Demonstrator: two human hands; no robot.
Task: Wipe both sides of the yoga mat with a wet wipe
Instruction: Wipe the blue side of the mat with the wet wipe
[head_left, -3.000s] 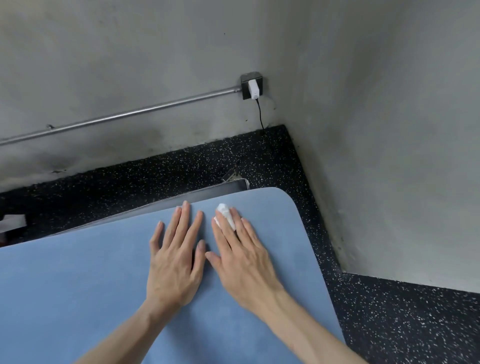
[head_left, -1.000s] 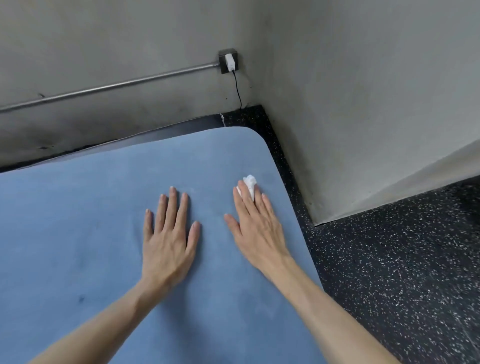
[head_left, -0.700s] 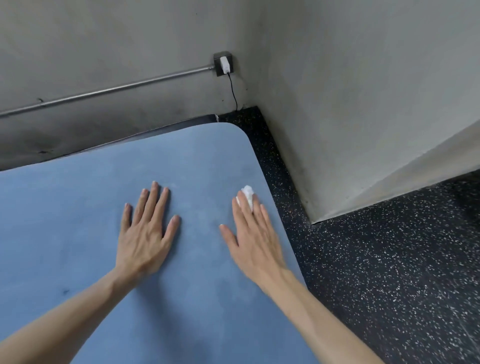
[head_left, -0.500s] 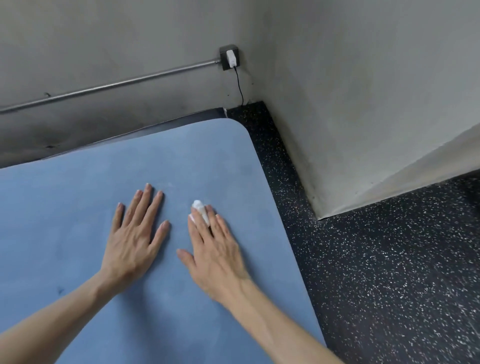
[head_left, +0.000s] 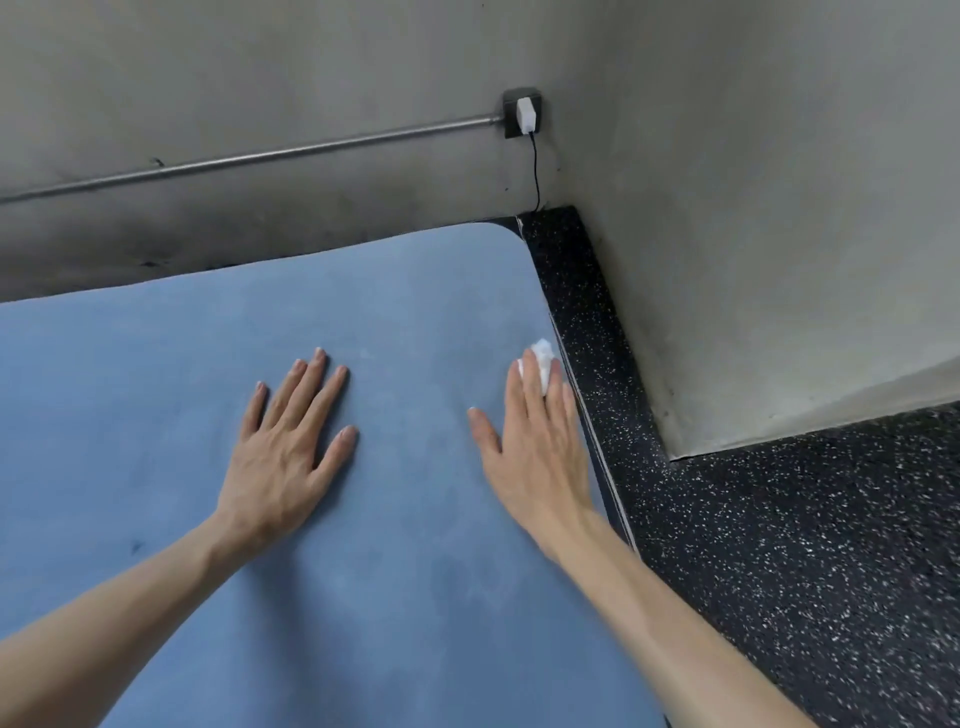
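A blue yoga mat (head_left: 405, 312) lies flat on the floor and fills most of the lower left of the view. My left hand (head_left: 288, 452) rests flat on the mat, fingers straight and slightly spread. My right hand (head_left: 535, 441) lies flat near the mat's right edge and presses a small crumpled white wet wipe (head_left: 541, 361) under its straight fingers. The wipe pokes out past the fingertips; most of it is hidden beneath them.
Grey concrete walls meet in a corner just beyond the mat. A metal conduit (head_left: 249, 156) runs along the back wall to an outlet with a white plug (head_left: 524, 115) and black cable. Black speckled floor (head_left: 779, 545) lies to the right.
My right hand has swept the wipe rightward from the mat's middle to its right edge. My left hand stays flat in about the same spot.
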